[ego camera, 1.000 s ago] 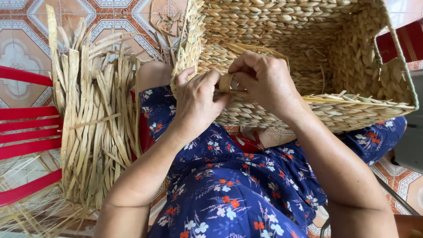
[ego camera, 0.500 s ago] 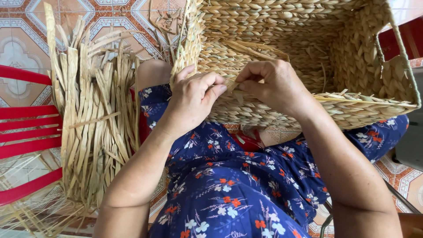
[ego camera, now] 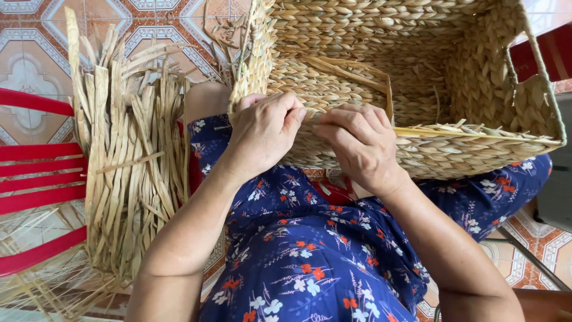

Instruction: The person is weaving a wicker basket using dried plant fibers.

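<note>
Looking down, we see both hands pressed on the near wall of the woven basket (ego camera: 476, 152), which rests on our lap. Our left hand (ego camera: 262, 134) curls over the rim, fingers (ego camera: 286, 110) bunched together; our right hand (ego camera: 360, 143) sits just beside it, fingers (ego camera: 336, 119) pinched on a flat straw strand (ego camera: 441, 132) running along the rim. We cannot tell how the fingertips grip it. Dried reed strips (ego camera: 128, 161) lie left, the basket's far corner cut off.

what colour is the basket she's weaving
Pale straw-tan, plaited all over; the basket shows clearly in the head view.
</note>
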